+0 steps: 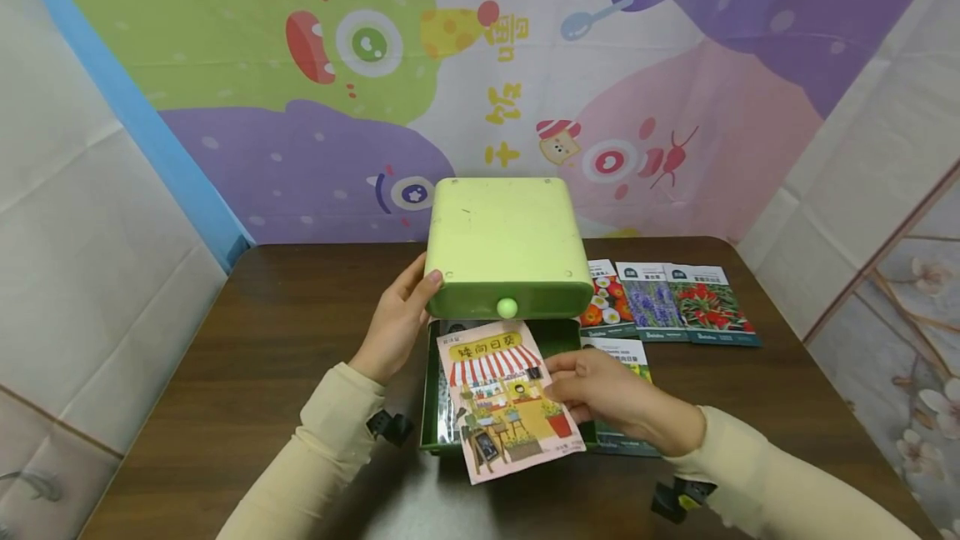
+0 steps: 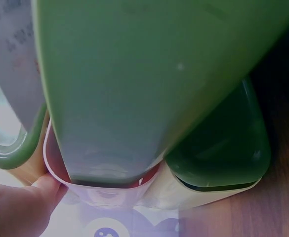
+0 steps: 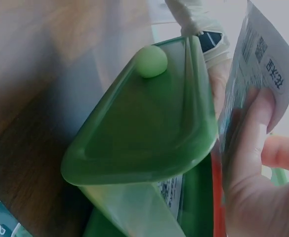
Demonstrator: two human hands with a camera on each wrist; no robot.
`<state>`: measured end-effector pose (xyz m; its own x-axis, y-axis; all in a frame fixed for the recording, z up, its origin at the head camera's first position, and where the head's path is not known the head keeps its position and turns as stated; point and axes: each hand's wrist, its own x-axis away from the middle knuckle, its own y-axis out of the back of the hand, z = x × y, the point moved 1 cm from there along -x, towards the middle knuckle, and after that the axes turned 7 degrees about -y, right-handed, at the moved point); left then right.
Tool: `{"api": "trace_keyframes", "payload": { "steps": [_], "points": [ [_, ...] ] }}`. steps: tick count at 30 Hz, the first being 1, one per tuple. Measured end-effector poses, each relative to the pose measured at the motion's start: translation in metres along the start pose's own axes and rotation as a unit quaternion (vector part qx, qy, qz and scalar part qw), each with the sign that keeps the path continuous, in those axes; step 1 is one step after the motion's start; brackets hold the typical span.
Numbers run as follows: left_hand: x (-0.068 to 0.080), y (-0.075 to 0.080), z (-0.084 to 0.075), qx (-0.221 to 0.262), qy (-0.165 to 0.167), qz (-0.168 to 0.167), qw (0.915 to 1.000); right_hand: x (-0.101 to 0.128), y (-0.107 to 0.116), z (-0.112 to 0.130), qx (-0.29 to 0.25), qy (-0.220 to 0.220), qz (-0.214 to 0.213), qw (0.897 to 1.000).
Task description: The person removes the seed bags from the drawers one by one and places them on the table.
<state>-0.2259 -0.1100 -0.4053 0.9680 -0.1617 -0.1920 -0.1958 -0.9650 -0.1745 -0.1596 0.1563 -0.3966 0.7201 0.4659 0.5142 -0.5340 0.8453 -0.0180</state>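
Note:
A light green drawer cabinet stands on the table, its upper green drawer front bearing a round knob. Below, a dark green drawer is pulled out, with clear-wrapped material inside. My left hand rests against the cabinet's left side, fingers fairly straight; in the left wrist view it touches by a pink rim. Over the pulled-out drawer, my right hand pinches a pink seed packet by its right edge, tilted. The packet's printed back shows in the right wrist view.
Several seed packets with flower pictures lie right of the cabinet. Another seed packet is partly under my right hand. A cartoon-printed cloth hangs behind the brown table.

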Motion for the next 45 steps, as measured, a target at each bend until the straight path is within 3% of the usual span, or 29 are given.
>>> {"api": "trace_keyframes", "payload": {
  "steps": [13, 24, 35, 45],
  "points": [
    [-0.001, 0.0, -0.001, 0.005, 0.004, -0.005, 1.0, 0.017, -0.005, 0.004, 0.02, 0.0, 0.06, 0.998],
    [-0.001, -0.001, -0.001, 0.004, 0.004, -0.012, 0.9999, 0.037, 0.005, 0.022, 0.062, 0.048, 0.059, 0.995],
    [-0.001, -0.001, 0.001, 0.013, -0.003, -0.01, 0.9999, 0.06, 0.04, 0.036, 0.09, 0.088, -0.019, 0.992],
    [0.0, 0.0, 0.002, 0.005, -0.001, -0.001, 1.0, 0.066, 0.095, 0.027, 0.05, 0.126, -0.042, 0.99]
  ]
}}
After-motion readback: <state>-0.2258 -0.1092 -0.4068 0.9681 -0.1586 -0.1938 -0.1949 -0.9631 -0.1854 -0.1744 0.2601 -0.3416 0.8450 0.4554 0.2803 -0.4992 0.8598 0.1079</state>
